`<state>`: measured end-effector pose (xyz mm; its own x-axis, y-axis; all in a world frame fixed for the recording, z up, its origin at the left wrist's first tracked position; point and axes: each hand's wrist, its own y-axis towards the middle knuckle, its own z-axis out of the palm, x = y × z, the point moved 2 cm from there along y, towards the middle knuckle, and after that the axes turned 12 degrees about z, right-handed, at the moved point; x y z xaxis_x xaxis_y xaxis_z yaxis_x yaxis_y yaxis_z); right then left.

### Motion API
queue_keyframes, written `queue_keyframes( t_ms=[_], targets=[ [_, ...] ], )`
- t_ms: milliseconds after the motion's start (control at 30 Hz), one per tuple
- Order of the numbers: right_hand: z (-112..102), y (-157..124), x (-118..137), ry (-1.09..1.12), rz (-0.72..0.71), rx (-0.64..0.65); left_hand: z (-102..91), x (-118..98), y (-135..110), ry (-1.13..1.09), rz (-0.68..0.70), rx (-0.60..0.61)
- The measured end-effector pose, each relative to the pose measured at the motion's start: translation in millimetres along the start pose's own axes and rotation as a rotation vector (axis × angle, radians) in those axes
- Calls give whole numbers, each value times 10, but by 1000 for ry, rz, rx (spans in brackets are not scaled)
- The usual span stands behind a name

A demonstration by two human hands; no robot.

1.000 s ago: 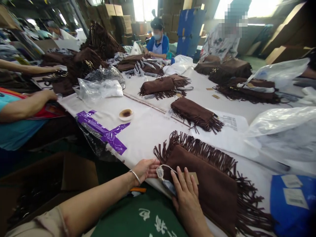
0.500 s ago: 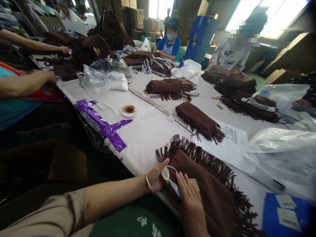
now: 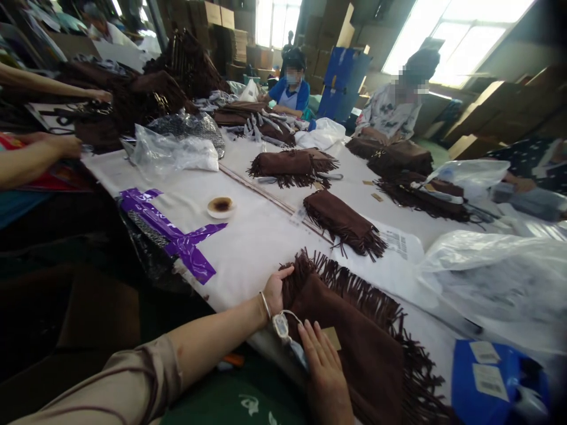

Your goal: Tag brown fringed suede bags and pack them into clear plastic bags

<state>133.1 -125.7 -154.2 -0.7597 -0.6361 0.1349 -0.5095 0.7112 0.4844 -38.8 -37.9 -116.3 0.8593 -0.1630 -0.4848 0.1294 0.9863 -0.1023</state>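
Observation:
My left hand [image 3: 278,290], a bangle on its wrist, rests on the upper fringed edge of a brown suede fringed bag [image 3: 349,348] lying on the table. My right hand [image 3: 323,369] lies spread over the bag's near corner. Under its fingertips sit a small clear packet [image 3: 280,325] on a thin white cord and a kraft card tag [image 3: 332,338]. Neither hand visibly grips anything. Part of the bag is hidden by my right hand and the picture's lower edge.
A white-covered table [image 3: 252,260] carries several more fringed bags, a small dish [image 3: 220,206] and purple tape [image 3: 177,239]. A plastic sheet [image 3: 491,277] and a blue labelled packet [image 3: 485,378] lie to my right. Co-workers' hands and arms reach in at the left; others sit beyond.
My left hand has moved from beside the clear packet up onto the bag's fringed edge. The whole view has shifted slightly as my head turned. My right hand stays on the bag.

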Motion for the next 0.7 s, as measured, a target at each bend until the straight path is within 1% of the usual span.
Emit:
queue_keyframes(
  t_ms=[67, 100, 133, 200, 233, 267, 300, 333, 433, 467, 500, 533, 600, 633, 700],
  targets=[
    [9, -16, 13, 6, -10, 4, 61, -16, -40, 260, 135, 25],
    [20, -22, 23, 8, -7, 17, 101, -13, -61, 456, 220, 57],
    [32, -24, 35, 11, -1, 29, 150, 6, -78, 694, 296, 126],
    [46, -22, 59, 38, 24, 9, 249, 98, -96, 1221, 403, 350],
    [43, -18, 67, 58, 46, -12, 283, 163, -95, 1466, 425, 468],
    [32, -14, 68, 80, 70, -29, 306, 228, -87, 1670, 428, 570],
    [9, -14, 62, 99, 86, -38, 319, 282, -77, 1827, 432, 638],
    [-23, -20, 47, 114, 88, -26, 329, 324, -67, 1939, 435, 677],
    [-160, -107, -68, 144, 26, 63, 371, 401, -68, 2110, 453, 787],
    [-210, -161, -137, 152, 23, 75, 393, 418, -74, 2141, 486, 832],
    [-256, -226, -224, 158, 53, 78, 419, 437, -77, 2168, 527, 883],
    [-295, -298, -325, 159, 118, 70, 446, 462, -77, 2193, 569, 939],
    [-361, -457, -546, 148, 313, 33, 508, 538, -68, 2235, 638, 1043],
    [-394, -540, -649, 145, 413, 10, 543, 591, -69, 2252, 655, 1087],
    [-479, -704, -812, 168, 591, -47, 627, 724, -97, 2272, 646, 1169]
  ],
)
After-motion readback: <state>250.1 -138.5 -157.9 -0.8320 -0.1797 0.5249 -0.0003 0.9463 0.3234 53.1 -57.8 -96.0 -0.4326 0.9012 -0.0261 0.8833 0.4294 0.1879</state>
